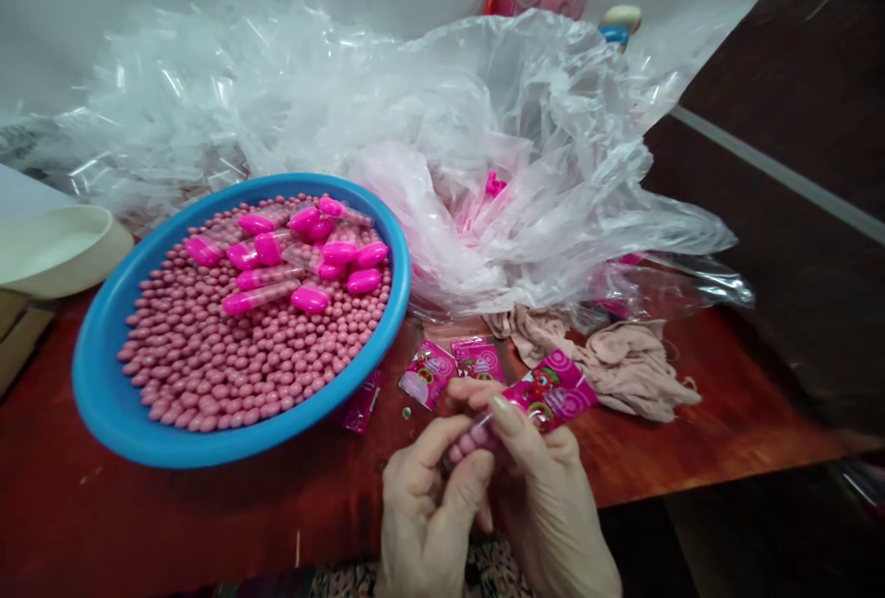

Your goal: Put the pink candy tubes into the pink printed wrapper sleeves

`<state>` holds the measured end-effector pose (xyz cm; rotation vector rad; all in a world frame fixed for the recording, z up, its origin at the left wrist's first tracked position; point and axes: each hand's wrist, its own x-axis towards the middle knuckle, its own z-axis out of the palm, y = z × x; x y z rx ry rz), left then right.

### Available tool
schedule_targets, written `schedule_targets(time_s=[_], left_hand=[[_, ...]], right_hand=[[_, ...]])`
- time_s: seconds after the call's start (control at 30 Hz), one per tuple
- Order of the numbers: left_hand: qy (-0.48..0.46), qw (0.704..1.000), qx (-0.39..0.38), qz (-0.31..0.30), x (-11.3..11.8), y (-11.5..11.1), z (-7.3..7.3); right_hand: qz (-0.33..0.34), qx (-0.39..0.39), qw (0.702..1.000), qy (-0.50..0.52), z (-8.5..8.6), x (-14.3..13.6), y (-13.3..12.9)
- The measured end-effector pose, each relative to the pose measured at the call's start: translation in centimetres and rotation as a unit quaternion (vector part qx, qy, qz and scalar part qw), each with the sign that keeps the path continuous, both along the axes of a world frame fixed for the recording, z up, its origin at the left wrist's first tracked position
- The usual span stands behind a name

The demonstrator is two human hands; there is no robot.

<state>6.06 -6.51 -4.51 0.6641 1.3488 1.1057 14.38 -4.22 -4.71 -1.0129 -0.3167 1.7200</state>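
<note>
Pink round candies show through a small clear tube (476, 439) between my two hands, near the table's front edge. My left hand (425, 506) is closed around the tube's near end, thumb and fingers pinching it. From the other side my right hand (557, 501) grips it, its thumb resting where a bright pink printed label (559, 388) with a strawberry figure begins. The label sticks out up and to the right. Fingers hide part of the tube. Just beyond my hands lie similar pink printed labels (427, 375) on the table.
At left, a blue basin (241, 452) holds pink candies and several filled tubes with bright pink ends. Crumpled clear plastic bags (442, 100) spread along the wall. A beige cloth (632, 372) lies right of the labels. A cream bowl (65, 252) stands at far left on the red-brown table (207, 524).
</note>
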Motion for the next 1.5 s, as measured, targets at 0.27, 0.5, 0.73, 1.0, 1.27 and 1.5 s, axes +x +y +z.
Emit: schedule_targets(time_s=[0.27,0.5,0.73,1.0,1.27,1.5], left_hand=[[0.055,0.998,0.012,0.03,-0.6,-1.6,-0.9],[0.041,0.998,0.022,0.031,0.1,-1.1,-1.0],[-0.126,0.991,0.012,-0.049,0.0,0.6,-1.3],[0.151,0.977,0.151,-0.018,-2.3,1.0,-0.8],[-0.012,0.986,0.157,-0.051,-2.2,1.6,-0.6],[0.055,0.984,0.168,-0.029,-2.5,1.1,-0.3]], right_hand=[[-0.026,-0.015,0.992,-0.119,0.0,-1.3,-0.6],[-0.004,-0.053,0.997,-0.051,-0.9,-1.3,-1.3],[-0.023,-0.013,0.992,-0.127,-1.4,-0.4,-1.4],[0.005,0.018,0.977,-0.211,-0.6,2.5,-2.7],[0.078,-0.025,0.996,0.025,-0.5,1.4,-4.2],[0.057,-0.03,0.997,0.033,-0.5,0.7,-4.0]])
